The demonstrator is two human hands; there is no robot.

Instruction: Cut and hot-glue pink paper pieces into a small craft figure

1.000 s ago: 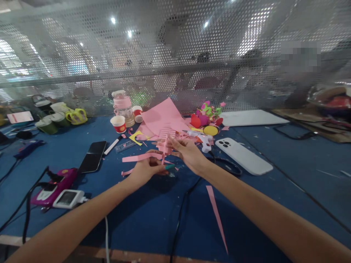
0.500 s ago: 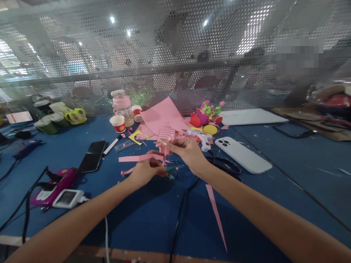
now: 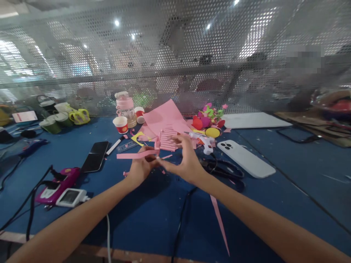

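My left hand (image 3: 141, 167) is closed on a pink paper strip (image 3: 127, 156), whose free end sticks out to the left. My right hand (image 3: 188, 160) is just to the right, its thumb stretched toward the left fingertips and its other fingers raised apart from the thumb. Whether the right thumb touches the strip I cannot tell. Behind the hands lies a pink piece with dark lines (image 3: 168, 141), close to the right fingertips. A large pink sheet (image 3: 167, 115) rests farther back. A glue gun (image 3: 204, 140) lies right of the right hand.
Paper cups (image 3: 121, 125) and a bottle (image 3: 126, 109) stand at the back left. A black phone (image 3: 95, 157), a purple power strip (image 3: 59, 184) and cables lie left. Colourful cut-outs (image 3: 204, 118) and a white phone (image 3: 246, 159) are right. A mesh partition (image 3: 175, 65) closes the back.
My right hand has let go of the small pink piece and spread its fingers. The lined pink piece now shows more fully. The teal object below my left fingers is no longer visible.
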